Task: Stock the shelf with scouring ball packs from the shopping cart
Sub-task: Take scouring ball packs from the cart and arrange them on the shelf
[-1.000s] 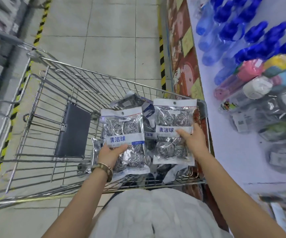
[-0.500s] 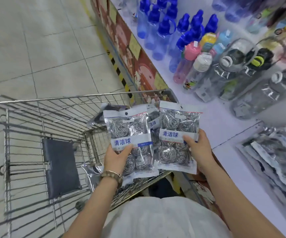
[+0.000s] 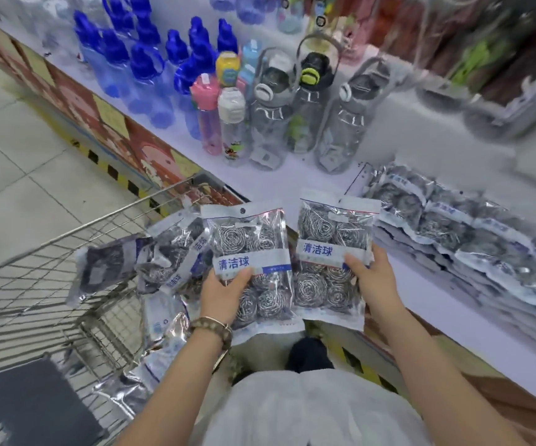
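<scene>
Holding a scouring ball pack in the left hand, a second pack in the right hand, thumbs across labels — between the corner of the shopping cart and the front edge of the shelf. Could slip from low pinches, or nudge the stacked packs off.

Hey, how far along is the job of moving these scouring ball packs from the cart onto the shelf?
Partly done. A row of stocked packs already lies on the shelf. In hand: the left hand holds one pack and the right hand holds a second pack, neither yet set down. Left to do: several loose packs lie in the cart.
</scene>
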A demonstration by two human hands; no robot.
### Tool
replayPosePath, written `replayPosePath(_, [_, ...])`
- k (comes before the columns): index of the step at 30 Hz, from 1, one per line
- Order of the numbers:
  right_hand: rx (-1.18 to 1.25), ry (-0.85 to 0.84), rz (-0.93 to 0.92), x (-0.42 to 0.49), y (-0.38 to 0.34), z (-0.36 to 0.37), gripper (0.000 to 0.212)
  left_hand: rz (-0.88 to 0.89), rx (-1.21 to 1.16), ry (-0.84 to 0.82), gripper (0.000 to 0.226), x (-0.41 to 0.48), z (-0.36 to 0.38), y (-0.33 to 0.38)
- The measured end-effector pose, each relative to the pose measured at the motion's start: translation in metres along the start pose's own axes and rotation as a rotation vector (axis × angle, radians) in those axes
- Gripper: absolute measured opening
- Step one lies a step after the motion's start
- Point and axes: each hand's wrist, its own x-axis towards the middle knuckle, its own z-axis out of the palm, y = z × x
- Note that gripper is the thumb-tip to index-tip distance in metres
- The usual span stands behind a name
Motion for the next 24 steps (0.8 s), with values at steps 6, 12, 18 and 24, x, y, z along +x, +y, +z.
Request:
replayPosePath(6, [0.067,0.075,0.08,0.019,0.013,-0.066,0.062,0.068,0.09,-0.12,0.016,0.0,0.078,0.031])
replayPosePath(12, [0.04,0.123,0.088,0.048,0.025,-0.132,0.049,0.08,0.153,-0.217,0.025,0.001,0.16,0.05])
replayPosePath(18, [0.023,0.164,0.144,0.075,0.045,-0.188,0.067,0.06,0.26,-0.325,0.057,0.008,0.236,0.056])
replayPosePath(24, [0.013,0.243,0.2,0.098,0.049,-0.222,0.065,0.086,0.407,-0.377,0.059,0.019,0.287,0.085])
